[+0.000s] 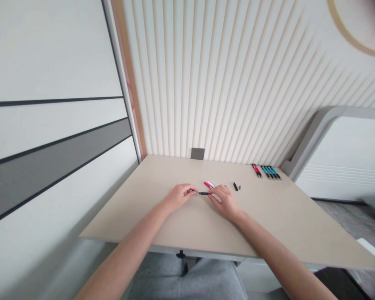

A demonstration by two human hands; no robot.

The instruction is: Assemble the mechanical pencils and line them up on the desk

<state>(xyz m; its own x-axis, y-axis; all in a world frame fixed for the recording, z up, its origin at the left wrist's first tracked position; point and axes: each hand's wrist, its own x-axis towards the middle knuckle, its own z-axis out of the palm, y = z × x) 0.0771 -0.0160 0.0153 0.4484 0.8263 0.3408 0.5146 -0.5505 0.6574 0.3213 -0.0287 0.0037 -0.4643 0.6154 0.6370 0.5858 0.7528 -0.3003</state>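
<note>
Both my hands rest on a beige table [181,225] near its middle. My left hand [179,196] and my right hand [225,201] are closed in pinches on the two ends of a thin black pen part [203,193] held level between them. Just beyond my right hand lie a red pen piece [207,184] and a white pen piece [213,183]. A short black cap [235,186] and a tiny dark bit [239,187] lie a little to the right.
Several red and teal pens [267,171] lie in a row at the table's far right edge. A grey wall socket [198,153] sits at the back. A slatted wall stands behind, a white cabinet [343,154] to the right.
</note>
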